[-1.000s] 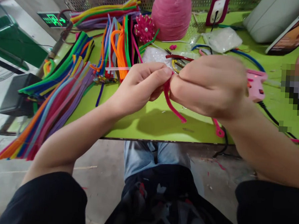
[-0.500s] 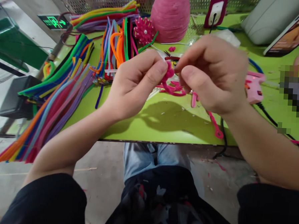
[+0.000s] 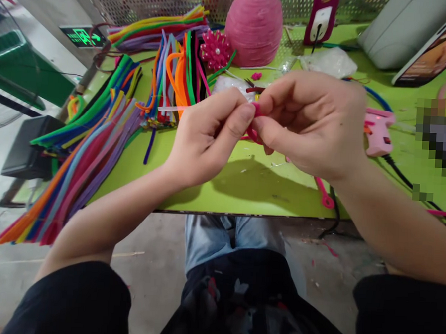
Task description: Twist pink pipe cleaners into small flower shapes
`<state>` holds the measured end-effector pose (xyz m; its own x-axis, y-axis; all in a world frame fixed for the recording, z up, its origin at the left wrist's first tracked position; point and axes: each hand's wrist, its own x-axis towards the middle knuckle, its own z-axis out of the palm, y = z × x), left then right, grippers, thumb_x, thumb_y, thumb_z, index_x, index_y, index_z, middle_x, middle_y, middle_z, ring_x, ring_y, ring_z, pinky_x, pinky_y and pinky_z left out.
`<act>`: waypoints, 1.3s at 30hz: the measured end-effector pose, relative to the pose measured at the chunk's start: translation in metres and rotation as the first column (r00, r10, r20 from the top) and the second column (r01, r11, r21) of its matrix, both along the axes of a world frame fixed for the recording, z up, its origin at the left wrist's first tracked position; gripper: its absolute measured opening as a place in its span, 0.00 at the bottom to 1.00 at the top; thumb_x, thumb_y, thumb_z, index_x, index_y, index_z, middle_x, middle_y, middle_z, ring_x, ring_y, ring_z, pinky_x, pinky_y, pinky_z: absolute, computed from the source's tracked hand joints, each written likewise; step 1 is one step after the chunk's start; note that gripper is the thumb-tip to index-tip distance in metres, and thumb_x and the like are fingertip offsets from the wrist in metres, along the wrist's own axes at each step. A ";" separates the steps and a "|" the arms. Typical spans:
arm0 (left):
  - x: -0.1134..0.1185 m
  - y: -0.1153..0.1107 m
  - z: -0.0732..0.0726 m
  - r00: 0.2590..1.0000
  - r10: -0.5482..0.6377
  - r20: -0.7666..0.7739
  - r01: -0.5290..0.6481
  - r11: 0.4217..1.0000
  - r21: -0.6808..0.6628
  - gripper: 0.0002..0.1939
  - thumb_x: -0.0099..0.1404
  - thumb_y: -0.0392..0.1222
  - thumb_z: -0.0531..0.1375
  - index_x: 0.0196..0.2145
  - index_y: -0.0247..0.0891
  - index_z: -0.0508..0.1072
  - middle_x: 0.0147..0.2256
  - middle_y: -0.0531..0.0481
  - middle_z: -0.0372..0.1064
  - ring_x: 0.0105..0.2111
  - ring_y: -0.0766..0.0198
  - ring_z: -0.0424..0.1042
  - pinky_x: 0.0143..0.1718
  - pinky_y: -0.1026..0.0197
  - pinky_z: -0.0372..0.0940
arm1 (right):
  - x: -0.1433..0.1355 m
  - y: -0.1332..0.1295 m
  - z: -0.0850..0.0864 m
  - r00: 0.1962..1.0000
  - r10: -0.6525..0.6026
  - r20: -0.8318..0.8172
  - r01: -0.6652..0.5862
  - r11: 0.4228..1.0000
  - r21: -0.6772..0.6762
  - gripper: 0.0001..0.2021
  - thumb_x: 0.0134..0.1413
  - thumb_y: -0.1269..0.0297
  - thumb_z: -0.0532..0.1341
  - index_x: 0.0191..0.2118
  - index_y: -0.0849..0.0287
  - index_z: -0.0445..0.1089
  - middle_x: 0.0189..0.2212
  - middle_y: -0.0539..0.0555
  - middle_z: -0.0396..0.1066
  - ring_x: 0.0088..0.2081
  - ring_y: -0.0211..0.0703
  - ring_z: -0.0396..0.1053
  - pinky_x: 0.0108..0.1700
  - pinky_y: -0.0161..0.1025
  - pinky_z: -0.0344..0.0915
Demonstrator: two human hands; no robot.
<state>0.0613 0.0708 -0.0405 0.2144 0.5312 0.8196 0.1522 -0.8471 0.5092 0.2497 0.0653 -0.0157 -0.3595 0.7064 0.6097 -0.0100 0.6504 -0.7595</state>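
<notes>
Between my two hands, above the green table, is a small curled piece of pink pipe cleaner, mostly hidden by fingertips. My left hand pinches it between thumb and forefinger. A pale, translucent stick pokes out beside the back of that hand. Thumb and forefinger of my right hand close on the same pink piece from the other side, their tips close to the left thumb. Behind the hands stand a pink ribbed vase shape and a pink flower with pearly beads.
Bundles of coloured pipe cleaners lie at the left, some overhanging the edge. A pink glue gun with a black cable sits at the right. Farther back are a plastic bag, a power socket and a tilted screen.
My right hand has moved left and closed on the pink piece, its fingertips now meeting the left hand's. The pink piece is more hidden, and the left hand sits slightly lower.
</notes>
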 end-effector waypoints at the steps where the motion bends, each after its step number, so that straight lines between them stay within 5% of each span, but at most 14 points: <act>1: 0.000 0.002 -0.002 0.999 -0.042 0.015 0.043 0.998 -0.035 0.18 0.79 0.52 0.62 0.31 0.43 0.69 0.25 0.54 0.67 0.25 0.69 0.65 0.26 0.60 0.59 | 0.002 -0.001 0.001 0.997 -0.045 0.064 0.042 0.998 0.054 0.06 0.66 0.65 0.70 0.37 0.53 0.74 0.30 0.46 0.75 0.28 0.36 0.71 0.34 0.38 0.71; 5: 0.000 0.008 -0.005 0.991 -0.120 0.063 0.129 0.977 -0.167 0.26 0.77 0.57 0.64 0.26 0.41 0.62 0.20 0.56 0.53 0.22 0.70 0.54 0.22 0.60 0.52 | 0.010 0.001 0.006 0.967 -0.134 0.216 0.092 0.976 0.197 0.04 0.67 0.66 0.70 0.39 0.53 0.75 0.32 0.48 0.77 0.32 0.40 0.73 0.37 0.40 0.69; 9: -0.004 0.014 -0.003 0.973 -0.202 0.111 0.226 0.931 -0.287 0.21 0.79 0.53 0.63 0.29 0.42 0.70 0.21 0.55 0.59 0.18 0.73 0.53 0.17 0.60 0.50 | 0.009 0.014 0.005 0.998 0.005 0.068 -0.004 1.000 -0.011 0.08 0.64 0.64 0.73 0.35 0.55 0.74 0.28 0.47 0.76 0.26 0.36 0.72 0.27 0.36 0.66; 11: -0.005 0.017 -0.003 0.969 -0.230 0.092 0.245 0.946 -0.213 0.19 0.77 0.51 0.64 0.29 0.42 0.72 0.21 0.55 0.62 0.17 0.73 0.54 0.16 0.61 0.50 | 0.007 0.021 0.002 0.999 0.024 -0.022 -0.026 0.997 -0.074 0.09 0.63 0.62 0.73 0.35 0.55 0.75 0.24 0.46 0.74 0.22 0.34 0.69 0.22 0.35 0.63; 14: -0.005 0.016 -0.002 0.998 -0.058 0.011 0.059 0.996 -0.065 0.20 0.79 0.53 0.62 0.29 0.42 0.72 0.23 0.54 0.66 0.22 0.70 0.63 0.24 0.61 0.59 | 0.006 0.028 -0.001 0.997 0.033 -0.076 -0.043 0.990 -0.133 0.07 0.64 0.62 0.71 0.36 0.56 0.75 0.22 0.45 0.73 0.20 0.34 0.67 0.21 0.35 0.61; 17: -0.005 0.008 -0.001 0.988 0.137 -0.071 -0.142 0.987 -0.070 0.20 0.81 0.54 0.59 0.32 0.42 0.74 0.25 0.53 0.69 0.25 0.68 0.65 0.28 0.59 0.60 | 0.006 0.026 -0.001 0.997 -0.021 -0.071 0.013 0.994 -0.106 0.09 0.67 0.59 0.70 0.36 0.56 0.74 0.24 0.45 0.72 0.24 0.34 0.67 0.26 0.35 0.61; 21: -0.006 0.002 0.003 0.974 0.210 -0.083 -0.208 0.977 0.040 0.18 0.81 0.49 0.59 0.32 0.41 0.74 0.26 0.53 0.69 0.26 0.69 0.64 0.28 0.60 0.58 | 0.006 0.019 0.000 0.997 -0.069 0.015 0.069 0.998 0.006 0.09 0.72 0.62 0.65 0.37 0.56 0.72 0.28 0.46 0.67 0.29 0.34 0.62 0.31 0.36 0.58; 25: -0.006 0.002 0.005 0.987 0.124 -0.100 -0.120 0.992 0.044 0.16 0.81 0.42 0.59 0.32 0.40 0.72 0.24 0.56 0.64 0.23 0.71 0.60 0.26 0.62 0.56 | 0.004 0.013 -0.001 0.989 -0.110 0.101 0.102 0.992 0.079 0.12 0.75 0.61 0.62 0.36 0.56 0.69 0.28 0.47 0.67 0.28 0.36 0.60 0.29 0.36 0.58; 29: -0.003 0.001 -0.001 1.000 -0.013 -0.017 0.010 0.990 -0.140 0.12 0.82 0.45 0.58 0.37 0.43 0.71 0.23 0.58 0.57 0.23 0.71 0.56 0.25 0.63 0.56 | 0.001 0.007 -0.002 0.980 -0.162 0.117 0.138 0.971 0.194 0.09 0.74 0.65 0.62 0.37 0.56 0.70 0.28 0.47 0.71 0.27 0.35 0.63 0.29 0.37 0.60; 33: -0.004 0.004 -0.004 0.997 -0.076 0.004 0.076 0.981 -0.177 0.14 0.81 0.46 0.58 0.35 0.42 0.67 0.25 0.57 0.54 0.25 0.70 0.58 0.27 0.64 0.57 | 0.003 0.006 -0.001 0.974 -0.172 0.145 0.119 0.940 0.319 0.05 0.71 0.69 0.64 0.38 0.56 0.72 0.29 0.48 0.75 0.27 0.35 0.67 0.31 0.38 0.64; 39: -0.010 0.007 0.008 0.980 -0.198 -0.027 0.187 0.954 -0.235 0.18 0.81 0.47 0.59 0.31 0.41 0.66 0.23 0.58 0.53 0.23 0.72 0.55 0.25 0.65 0.55 | 0.006 0.006 0.003 0.943 -0.263 0.206 0.156 0.893 0.423 0.03 0.67 0.68 0.64 0.38 0.56 0.73 0.28 0.50 0.77 0.28 0.40 0.71 0.34 0.42 0.68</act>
